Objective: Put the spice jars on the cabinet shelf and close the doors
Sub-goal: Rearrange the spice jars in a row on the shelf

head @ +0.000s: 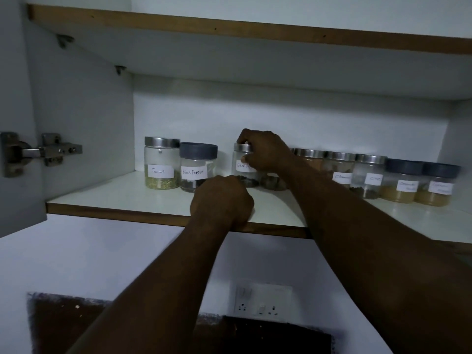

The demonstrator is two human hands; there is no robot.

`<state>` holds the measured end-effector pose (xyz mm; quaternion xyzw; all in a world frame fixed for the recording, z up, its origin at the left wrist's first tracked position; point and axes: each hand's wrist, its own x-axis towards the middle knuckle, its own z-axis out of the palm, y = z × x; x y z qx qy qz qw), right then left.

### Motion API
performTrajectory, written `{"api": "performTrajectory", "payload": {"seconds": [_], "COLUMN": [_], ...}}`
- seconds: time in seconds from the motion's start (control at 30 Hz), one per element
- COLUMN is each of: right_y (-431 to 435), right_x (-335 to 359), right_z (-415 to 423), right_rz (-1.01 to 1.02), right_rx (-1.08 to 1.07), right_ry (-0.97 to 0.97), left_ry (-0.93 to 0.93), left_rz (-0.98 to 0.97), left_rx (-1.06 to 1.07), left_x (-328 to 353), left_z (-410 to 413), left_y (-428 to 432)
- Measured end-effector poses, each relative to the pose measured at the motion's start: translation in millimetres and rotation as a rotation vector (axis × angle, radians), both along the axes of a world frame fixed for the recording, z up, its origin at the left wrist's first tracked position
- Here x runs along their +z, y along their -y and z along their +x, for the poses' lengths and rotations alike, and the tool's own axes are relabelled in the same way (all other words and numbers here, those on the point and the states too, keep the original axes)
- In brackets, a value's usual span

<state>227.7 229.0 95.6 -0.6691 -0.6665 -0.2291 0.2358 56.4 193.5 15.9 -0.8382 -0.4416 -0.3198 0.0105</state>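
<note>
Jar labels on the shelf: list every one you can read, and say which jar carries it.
"Fennel": leftmost jar, steel lid.
"Black Pepper": second jar, grey lid.
"Black P": third jar; the right hand gripping it hides the rest.
"Cinnam": steel-lidded jar further right; the rest is unclear.
Neighbouring jar and the two grey-lidded jars at far right: labels too blurred to read.

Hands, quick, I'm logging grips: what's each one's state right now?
Left hand: closed fist on the shelf, holding nothing visible.
Right hand: gripping a jar by its lid.
</note>
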Motion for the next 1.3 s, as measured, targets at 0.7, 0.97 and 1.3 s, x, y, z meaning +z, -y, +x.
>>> {"api": "performTrajectory", "payload": {"seconds": [0.7,0.97,1.3], "right_y": [-17.4,-32.5,-17.4], "right_x": [-11.2,-6.5,7.0], "right_z": [-88.2,-63.2,-110.4], "right_rz": [0.03,-0.032,0.184], "right_rx": [0.107,-0.01,0.144], "right_ry": [0.175,0.143,-0.032], "left_ry": [0.063,0.071,0.469], "left_rz": [-0.004,-0.053,0.006], "left_rx": [0.16,0.16,0.248], "left_x": [-1.0,0.0,-4.6], "left_z": [-74.4,-72.5,-88.9], "left_y": [-32.5,-33.8,-30.3]}}
